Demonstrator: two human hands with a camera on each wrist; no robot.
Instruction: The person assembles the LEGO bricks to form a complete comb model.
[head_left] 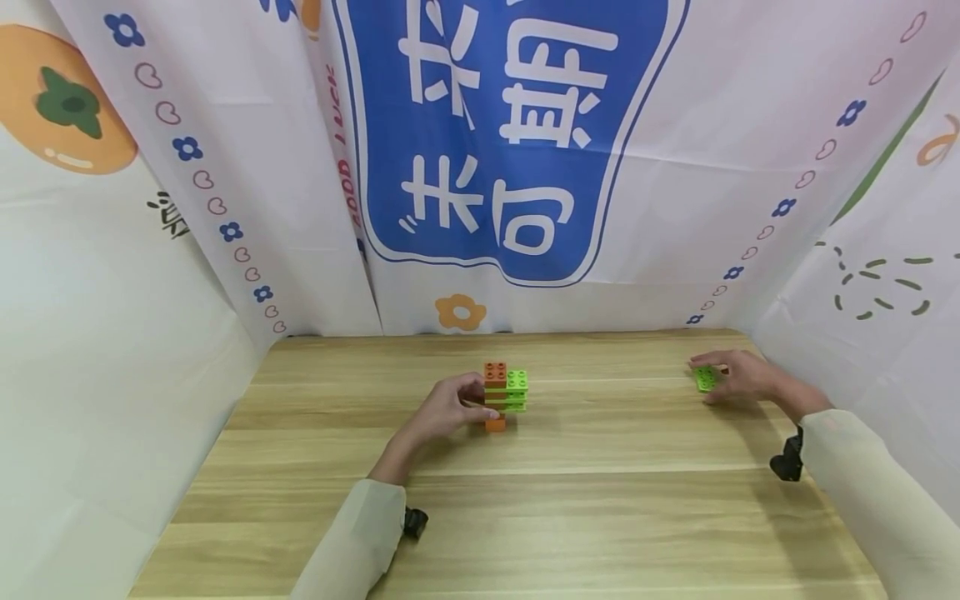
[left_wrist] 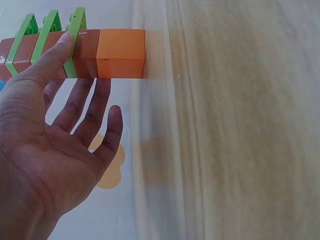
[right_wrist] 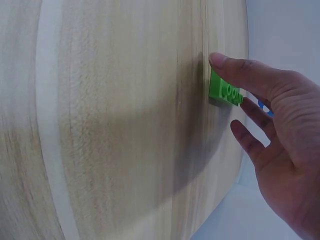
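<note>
My left hand [head_left: 448, 408] holds a stack of toy building blocks [head_left: 496, 372] from its left side, thumb on the near face and fingers behind. The stack stands upright, brown and green pieces alternating over an orange block [left_wrist: 121, 52] at its bottom. Its thin green plates [head_left: 517, 381] jut out to the right. At the far right of the table, my right hand [head_left: 742, 375] pinches a flat green building block [head_left: 705, 378] with studs. Its thumb lies at the near end and its fingertips at the far end; in the right wrist view the thumb covers part of it.
Both hands are over a wood-grain table [head_left: 600, 517]. A white printed cloth [head_left: 645, 308] with a blue panel [head_left: 480, 167] hangs behind the table's back edge. More cloth closes off the left and right sides.
</note>
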